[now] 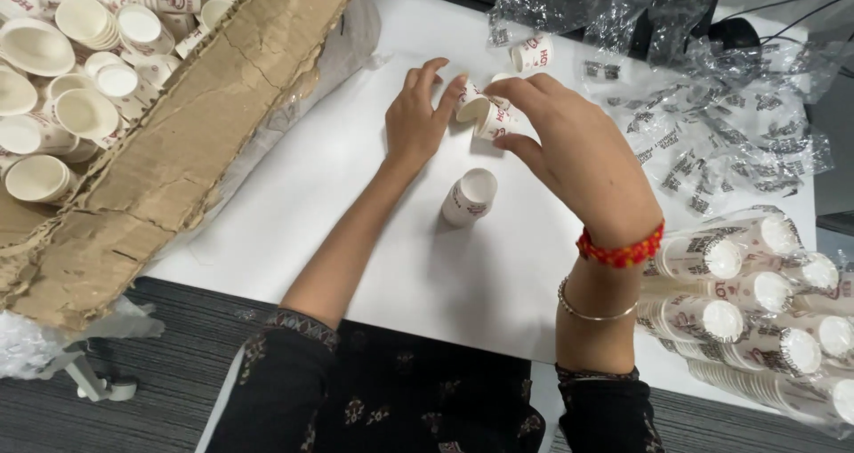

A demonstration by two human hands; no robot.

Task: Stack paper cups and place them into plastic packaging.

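At centre frame your left hand (pixel 416 115) and right hand (pixel 569 142) each pinch a paper cup (pixel 471 106) on its side, rims touching, above the white counter (pixel 356 204). One upright cup (pixel 470 197) stands just below, bare counter around it. Upper left, a torn cardboard box (pixel 178 142) holds loose cups. Wrapped cup stacks (pixel 756 302) crowd the lower right; crumpled plastic (pixel 712 106) lies above them.

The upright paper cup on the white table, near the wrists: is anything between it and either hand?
Nothing visible. The upright paper cup stands alone on the white table; the left hand and right hand hold two tilted cups just beyond it.
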